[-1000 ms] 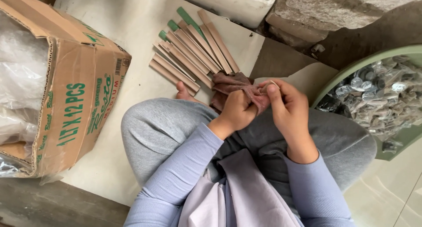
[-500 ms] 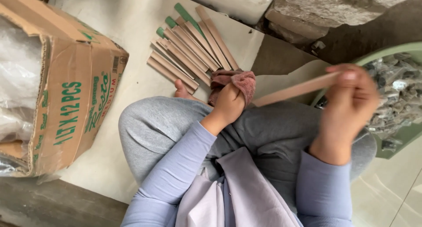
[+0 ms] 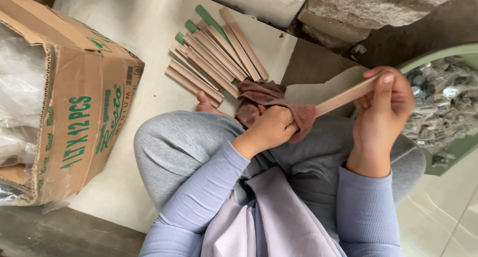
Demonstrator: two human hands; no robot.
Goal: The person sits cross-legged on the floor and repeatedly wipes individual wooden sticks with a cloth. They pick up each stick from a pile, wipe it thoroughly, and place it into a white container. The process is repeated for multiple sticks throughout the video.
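The left hand (image 3: 269, 132) is clenched around a reddish, nubbly cloth (image 3: 269, 100) wrapped over a flat tan stick (image 3: 343, 97) (smooth, slat-shaped), whose far end the right hand (image 3: 383, 112) pinches above the lap.

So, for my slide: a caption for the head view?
Left hand wraps a cloth around a stick held by the right hand.

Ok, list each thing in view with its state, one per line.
Left hand: closed around the cloth.
Right hand: gripping the stick's far end.
Stick: held up, one end wrapped in the cloth.
Cloth: bunched.
Box: open, on its side.
Stick pile: lying flat.
Basin: filled.
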